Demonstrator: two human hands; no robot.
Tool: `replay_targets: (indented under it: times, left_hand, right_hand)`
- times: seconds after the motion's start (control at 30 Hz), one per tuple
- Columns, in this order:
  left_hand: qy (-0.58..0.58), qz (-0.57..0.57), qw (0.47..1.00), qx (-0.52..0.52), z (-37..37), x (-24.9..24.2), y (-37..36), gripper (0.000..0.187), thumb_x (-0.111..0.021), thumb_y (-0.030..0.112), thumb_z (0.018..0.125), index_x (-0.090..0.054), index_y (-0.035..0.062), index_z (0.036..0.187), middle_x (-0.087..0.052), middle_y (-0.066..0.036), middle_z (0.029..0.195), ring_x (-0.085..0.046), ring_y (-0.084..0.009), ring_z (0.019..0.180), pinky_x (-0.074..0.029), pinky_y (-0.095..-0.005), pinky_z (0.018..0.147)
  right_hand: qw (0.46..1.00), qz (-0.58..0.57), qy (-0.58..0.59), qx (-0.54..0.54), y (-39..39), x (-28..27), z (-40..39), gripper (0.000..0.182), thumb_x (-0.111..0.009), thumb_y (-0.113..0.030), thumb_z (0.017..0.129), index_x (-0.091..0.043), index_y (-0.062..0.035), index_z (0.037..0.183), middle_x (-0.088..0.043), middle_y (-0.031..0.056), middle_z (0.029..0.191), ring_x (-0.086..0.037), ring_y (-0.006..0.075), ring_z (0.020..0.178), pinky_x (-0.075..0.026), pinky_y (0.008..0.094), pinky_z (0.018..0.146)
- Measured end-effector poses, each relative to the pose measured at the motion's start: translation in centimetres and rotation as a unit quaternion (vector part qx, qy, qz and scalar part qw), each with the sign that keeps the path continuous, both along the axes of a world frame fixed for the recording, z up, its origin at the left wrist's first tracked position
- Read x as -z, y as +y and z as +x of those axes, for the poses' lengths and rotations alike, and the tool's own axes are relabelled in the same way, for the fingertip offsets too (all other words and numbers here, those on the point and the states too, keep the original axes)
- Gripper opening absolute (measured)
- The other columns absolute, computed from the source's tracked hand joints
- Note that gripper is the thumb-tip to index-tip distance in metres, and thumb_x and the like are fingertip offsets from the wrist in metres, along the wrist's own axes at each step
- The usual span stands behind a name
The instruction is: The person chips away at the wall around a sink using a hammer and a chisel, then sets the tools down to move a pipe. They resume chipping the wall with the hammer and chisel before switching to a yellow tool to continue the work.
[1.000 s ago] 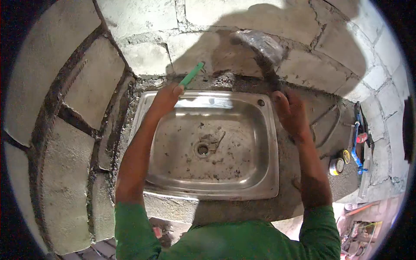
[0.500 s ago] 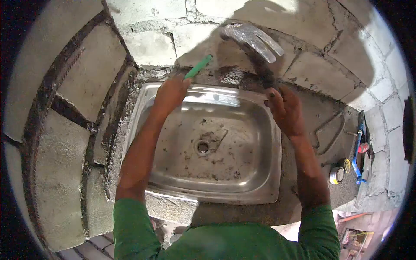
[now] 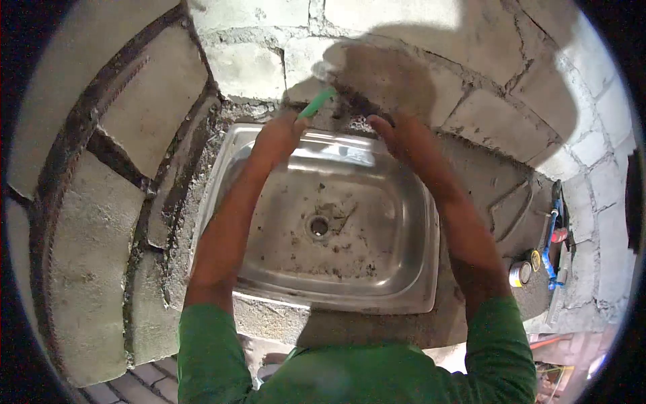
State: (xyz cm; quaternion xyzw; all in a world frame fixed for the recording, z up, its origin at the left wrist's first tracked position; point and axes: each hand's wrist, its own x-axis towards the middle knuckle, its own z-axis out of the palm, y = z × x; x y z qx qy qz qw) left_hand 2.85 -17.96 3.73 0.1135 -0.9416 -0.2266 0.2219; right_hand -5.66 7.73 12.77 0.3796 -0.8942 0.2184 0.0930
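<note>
A green rod-shaped tool (image 3: 316,103) sticks up out of my left hand (image 3: 277,140), which is closed round its lower part above the sink's back left edge. My right hand (image 3: 405,137) grips the dark handle of a claw hammer (image 3: 358,101). The hammer's head is smeared by motion, close to the top end of the green tool. Beneath both forearms lies a stainless steel sink (image 3: 323,301), set in a rough counter, with dark crumbs scattered round its drain hole (image 3: 319,227).
Bare block walls (image 3: 249,71) rise behind and to the left. On the counter at right are a bent rod (image 3: 515,209), a round can (image 3: 519,274), a roll of tape (image 3: 535,260) and a blue-handled tool (image 3: 550,249). A long metal strip (image 3: 556,306) lies at the counter's right edge.
The hammer has swung down and left from its raised position, towards the green tool. My right hand has moved left with it; my left hand shows slightly further right in view.
</note>
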Motion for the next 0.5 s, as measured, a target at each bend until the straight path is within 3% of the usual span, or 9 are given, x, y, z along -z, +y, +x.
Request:
replay_targets:
  times: [0.17,0.23,0.27,0.37,0.47,0.5]
  left_hand:
    - [-0.001,-0.032,0.997,0.072,1.2,-0.3,-0.1,0.037,-0.048,0.037,0.093,-0.056,0.0011,0.092,-0.06,-0.026,0.083,-0.058,-0.0449,0.078,-0.045,-0.0537,0.068]
    - [0.017,-0.009,0.998,0.056,-0.1,1.8,-1.2,0.036,-0.048,0.036,0.093,-0.056,0.001,0.092,-0.06,-0.026,0.084,-0.058,-0.0447,0.079,-0.045,-0.0533,0.069]
    - [0.032,0.016,0.999,0.038,-0.5,2.6,-1.5,0.036,-0.047,0.036,0.093,-0.056,0.0009,0.093,-0.061,-0.026,0.086,-0.058,-0.0445,0.079,-0.045,-0.0528,0.069]
    - [-0.027,0.071,0.996,0.047,0.5,0.3,-0.6,0.036,-0.046,0.035,0.094,-0.057,0.0003,0.095,-0.061,-0.026,0.088,-0.059,-0.044,0.082,-0.046,-0.0515,0.072]
    - [-0.033,-0.012,0.999,0.005,0.1,1.1,-0.5,0.039,-0.045,0.036,0.094,-0.057,-0.0004,0.095,-0.062,-0.025,0.087,-0.059,-0.0441,0.084,-0.047,-0.0514,0.073]
    - [-0.051,0.008,0.999,-0.013,1.2,0.4,1.0,0.037,-0.047,0.034,0.094,-0.057,-0.001,0.098,-0.062,-0.025,0.087,-0.06,-0.0432,0.085,-0.047,-0.0509,0.072]
  right_hand:
    - [0.988,-0.141,0.001,-0.058,0.2,-4.6,4.7,0.047,-0.054,-0.044,0.091,-0.064,0.0013,0.094,-0.063,0.025,0.079,-0.064,0.0403,0.077,-0.049,0.0441,0.068]
    - [0.943,-0.287,0.082,-0.144,0.1,-5.0,4.9,0.046,-0.054,-0.043,0.091,-0.064,0.0012,0.093,-0.063,0.0256,0.081,-0.063,0.0423,0.081,-0.048,0.0473,0.07]
    - [0.944,-0.287,0.084,-0.142,0.4,-4.2,4.4,0.046,-0.054,-0.043,0.091,-0.064,0.0012,0.093,-0.063,0.0256,0.081,-0.063,0.0423,0.081,-0.048,0.0473,0.07]
    - [1.0,0.021,0.007,-0.005,0.9,0.1,1.1,0.041,-0.058,-0.038,0.09,-0.062,0.0027,0.089,-0.061,0.0275,0.077,-0.061,0.0443,0.078,-0.048,0.0487,0.069]
    - [0.999,-0.045,0.027,-0.001,0.3,0.0,0.5,0.039,-0.06,-0.037,0.089,-0.062,0.0013,0.091,-0.062,0.0267,0.079,-0.061,0.0438,0.078,-0.048,0.0485,0.067]
    - [0.999,-0.039,0.021,0.001,1.0,-1.1,2.2,0.039,-0.06,-0.037,0.089,-0.062,0.0013,0.091,-0.062,0.0267,0.079,-0.061,0.0438,0.078,-0.048,0.0485,0.067]
